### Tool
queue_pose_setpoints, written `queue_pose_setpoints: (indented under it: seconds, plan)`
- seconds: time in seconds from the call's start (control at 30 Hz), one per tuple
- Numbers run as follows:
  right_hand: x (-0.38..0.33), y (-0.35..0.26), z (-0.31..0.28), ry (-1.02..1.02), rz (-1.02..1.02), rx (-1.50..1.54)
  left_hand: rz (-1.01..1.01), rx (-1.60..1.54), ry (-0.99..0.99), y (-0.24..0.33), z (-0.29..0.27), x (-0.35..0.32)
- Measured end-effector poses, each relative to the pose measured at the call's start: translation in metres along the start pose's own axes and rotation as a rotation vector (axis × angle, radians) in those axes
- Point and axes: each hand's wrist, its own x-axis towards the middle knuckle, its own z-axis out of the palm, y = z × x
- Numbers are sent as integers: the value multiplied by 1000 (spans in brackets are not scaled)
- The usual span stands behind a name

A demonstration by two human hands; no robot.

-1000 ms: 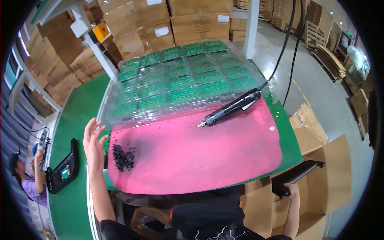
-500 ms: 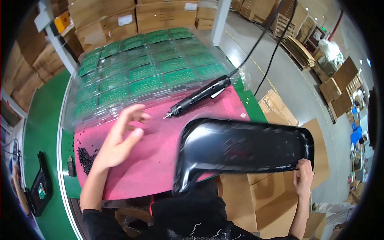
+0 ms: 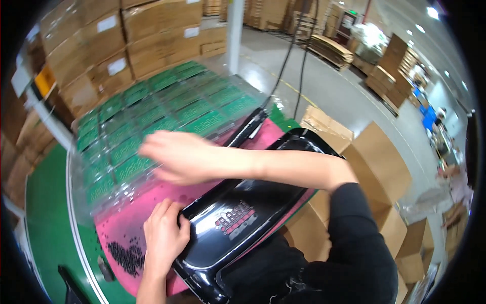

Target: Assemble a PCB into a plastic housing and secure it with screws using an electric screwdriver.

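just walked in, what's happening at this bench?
A person is working at a pink mat on a green table. The left hand rests on the near end of a glossy black plastic housing lying on the mat. The right hand reaches across over a clear tray of green circuit boards. A pile of small black screws and an electric screwdriver lie nearby.

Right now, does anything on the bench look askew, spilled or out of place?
The black plastic housing lies slanted, overhanging the pink mat's near edge, steadied by the left hand. Small black screws lie loose in a pile on the mat. No damage visible.
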Motion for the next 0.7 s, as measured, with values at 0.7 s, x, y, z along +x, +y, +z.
queue_pose_setpoints:
  seconds: [0.7]
  plan:
    - [234, 22, 195, -301, 390, -238, -78, -95, -115, -10, 10, -1]
